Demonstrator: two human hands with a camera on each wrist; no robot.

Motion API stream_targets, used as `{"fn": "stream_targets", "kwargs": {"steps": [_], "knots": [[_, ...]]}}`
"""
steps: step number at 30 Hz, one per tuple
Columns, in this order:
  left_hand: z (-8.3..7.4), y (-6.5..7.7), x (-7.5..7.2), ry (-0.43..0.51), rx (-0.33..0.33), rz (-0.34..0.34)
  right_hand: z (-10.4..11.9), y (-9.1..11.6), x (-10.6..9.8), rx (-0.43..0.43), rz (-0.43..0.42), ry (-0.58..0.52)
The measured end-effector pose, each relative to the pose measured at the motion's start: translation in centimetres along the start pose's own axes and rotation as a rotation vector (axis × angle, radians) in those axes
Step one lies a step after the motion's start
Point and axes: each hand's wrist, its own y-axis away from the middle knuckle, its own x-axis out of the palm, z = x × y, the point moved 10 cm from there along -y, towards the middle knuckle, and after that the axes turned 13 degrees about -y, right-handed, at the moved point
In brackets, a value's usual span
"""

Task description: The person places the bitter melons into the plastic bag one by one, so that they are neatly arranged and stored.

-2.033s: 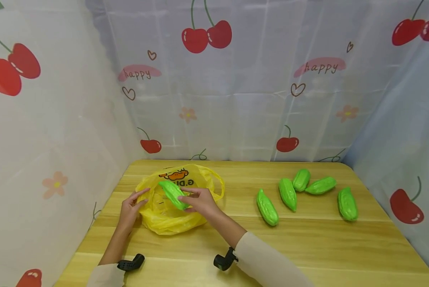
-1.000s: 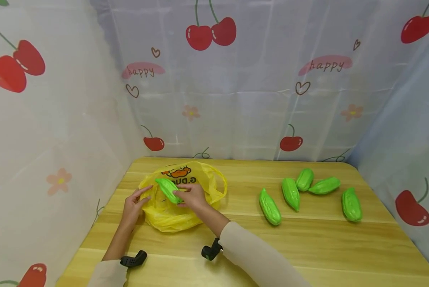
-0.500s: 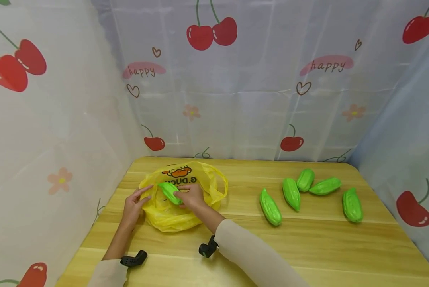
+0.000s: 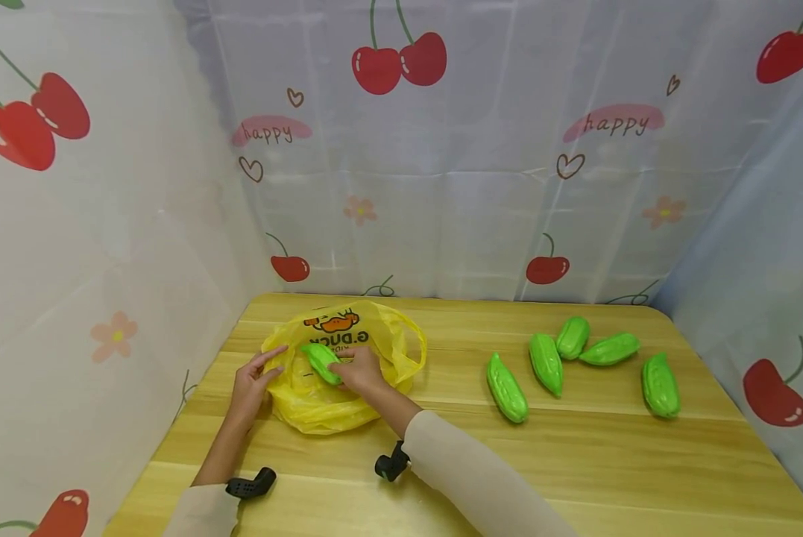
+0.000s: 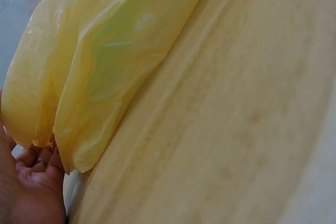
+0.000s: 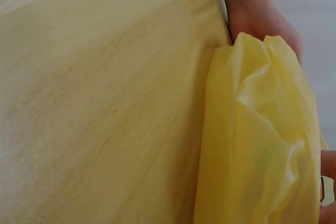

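Observation:
In the head view a yellow plastic bag (image 4: 320,418) with a duck print stands on the table's left side, its mouth gaping upward. My left hand (image 4: 247,388) grips its left rim; the left wrist view shows the curled fingers (image 5: 44,163) at the bag's edge. My right hand (image 4: 361,369) reaches over the right rim and pinches a bright green, ridged toy bitter melon (image 4: 320,362) within the mouth. In the right wrist view the bag's wall (image 6: 257,145) hides the melon, and only bits of the right fingers show at the edge.
Several more toy bitter melons lie on the wooden table's right half, the nearest melon (image 4: 506,388) right of the bag and the farthest melon (image 4: 660,385) near the right edge. A cherry-print curtain (image 4: 441,194) encloses the back and sides. The bag's handle loop (image 4: 417,347) sticks out rightward.
My right hand has brought the bitter melon left and then slightly lower into the bag's mouth. My left hand keeps its place on the rim. The head view has shifted a little.

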Motion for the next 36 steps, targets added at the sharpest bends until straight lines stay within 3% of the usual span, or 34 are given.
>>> {"fn": "stream_targets", "kwargs": {"steps": [9, 19, 28, 36], "knots": [[0.2, 0.0, 0.2, 0.017, -0.004, 0.018, 0.3, 0.1, 0.5, -0.044, 0.063, 0.081], [-0.2, 0.2, 0.2, 0.014, 0.015, 0.006, 0.4, 0.2, 1.0, -0.072, 0.115, -0.002], [-0.4, -0.1, 0.1, 0.018, 0.011, 0.02, 0.6, 0.0, 1.3, -0.088, 0.108, -0.055], [-3.1, 0.8, 0.1, 0.01, -0.001, 0.047, 0.7, 0.0, 1.9, -0.057, 0.09, -0.139]]}}
